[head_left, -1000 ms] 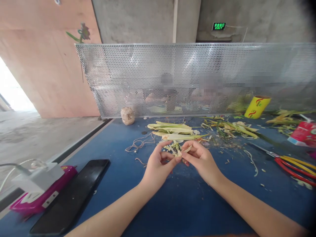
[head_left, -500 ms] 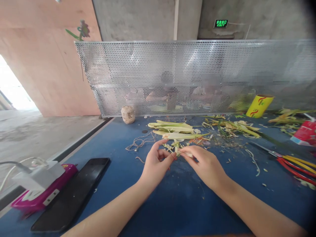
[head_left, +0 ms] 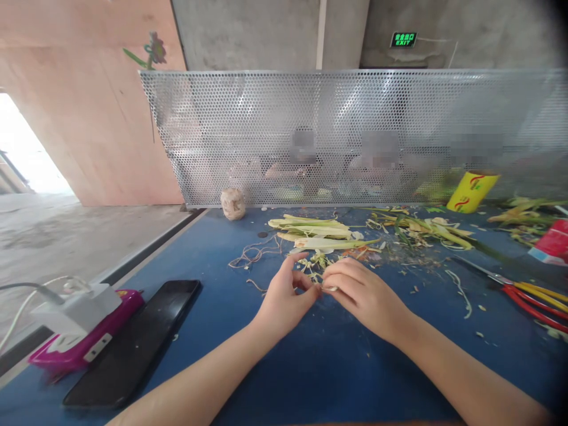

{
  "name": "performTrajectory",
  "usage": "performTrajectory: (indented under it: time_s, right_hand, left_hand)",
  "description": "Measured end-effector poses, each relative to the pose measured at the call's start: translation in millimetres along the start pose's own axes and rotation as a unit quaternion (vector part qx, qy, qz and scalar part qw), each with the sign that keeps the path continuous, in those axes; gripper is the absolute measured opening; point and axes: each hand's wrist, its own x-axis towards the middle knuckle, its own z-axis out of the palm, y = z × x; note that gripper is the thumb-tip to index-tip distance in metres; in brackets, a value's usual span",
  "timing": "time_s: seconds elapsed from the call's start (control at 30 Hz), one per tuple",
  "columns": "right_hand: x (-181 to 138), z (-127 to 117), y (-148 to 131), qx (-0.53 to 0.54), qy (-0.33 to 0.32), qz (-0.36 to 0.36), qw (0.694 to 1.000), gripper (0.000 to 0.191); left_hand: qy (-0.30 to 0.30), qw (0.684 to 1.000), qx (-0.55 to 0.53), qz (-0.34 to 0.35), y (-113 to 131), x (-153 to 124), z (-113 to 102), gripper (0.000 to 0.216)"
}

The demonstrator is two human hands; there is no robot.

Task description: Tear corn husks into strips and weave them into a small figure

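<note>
My left hand [head_left: 284, 296] is closed in a pinch, thumb against fingertips, just in front of a small heap of pale green plant scraps [head_left: 317, 260]. Facing it, my right hand [head_left: 366, 296] has its fingers pressed together round a small pale strip of husk [head_left: 331, 289]. The fingertips of both hands nearly meet at this strip, and most of it is hidden by them. Beyond the hands lies a stack of long pale green husks [head_left: 317, 229]. Thin string [head_left: 251, 254] lies loosely tangled to the left of the scraps.
Scissors [head_left: 501, 277] with red and yellow handles lie right. More leaf trimmings [head_left: 426, 229], a yellow roll [head_left: 473, 192] and a wrapped ball [head_left: 233, 204] stand farther back. A black phone [head_left: 133, 346] and purple power strip [head_left: 89, 346] sit left. A perforated metal screen [head_left: 266, 118] borders the blue table.
Both hands have drawn slightly nearer to me, away from the scraps. My right fingers have curled further over the pale strip. The view has shifted slightly.
</note>
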Motion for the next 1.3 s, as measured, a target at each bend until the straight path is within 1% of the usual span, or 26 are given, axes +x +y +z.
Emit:
performTrajectory:
  time_s: [0.1,0.17,0.27,0.3,0.37,0.43,0.53,0.73,0.8,0.93,1.03,1.1,1.2,1.3]
  right_hand:
    - [2,1,4,0.08,0.007,0.049,0.996,0.006]
    - [3,2,5,0.123,0.01,0.118,0.985,0.004]
    - [4,3,6,0.201,-0.007,0.238,0.95,0.004]
    - [4,3,6,0.232,-0.017,0.267,0.935,0.005]
    - [4,4,7,0.291,-0.031,0.299,0.909,0.005]
    - [4,4,7,0.34,-0.036,0.308,0.888,0.004]
    - [5,4,8,0.385,-0.034,0.313,0.868,0.009]
    - [6,3,3,0.395,-0.035,0.317,0.862,0.009]
    - [5,3,2,0.411,-0.037,0.322,0.852,0.009]
    - [6,-1,3,0.446,-0.019,0.33,0.832,0.011]
    - [7,-5,4,0.45,-0.016,0.33,0.83,0.011]
    - [7,-5,4,0.43,-0.005,0.335,0.838,0.009]
    - [6,-4,3,0.379,0.018,0.318,0.869,0.003]
    - [4,-2,3,0.329,0.017,0.253,0.91,0.005]
  left_hand:
    - [-0.045,0.999,0.021,0.01,0,-1,-2,0.058]
    - [-0.065,0.996,0.046,0.037,1,-2,-4,0.055]
    - [-0.085,0.99,0.087,0.072,1,-2,-4,0.053]
    - [-0.09,0.988,0.095,0.078,2,-3,-4,0.053]
    - [-0.096,0.986,0.103,0.087,3,-3,-4,0.053]
    - [-0.102,0.985,0.103,0.094,4,-4,-3,0.053]
    - [-0.108,0.983,0.111,0.103,5,-5,-4,0.053]
    - [-0.103,0.981,0.127,0.1,7,-7,-5,0.055]
    - [-0.099,0.983,0.126,0.093,7,-6,-5,0.055]
    - [-0.084,0.992,0.063,0.062,8,-4,-5,0.054]
    - [-0.072,0.997,0.005,0.036,9,-2,-5,0.055]
    - [-0.069,0.997,-0.011,0.024,10,-2,-5,0.056]
    - [-0.069,0.997,-0.021,0.01,10,-1,-5,0.056]
    - [-0.083,0.995,-0.049,0.0,10,-1,-4,0.057]
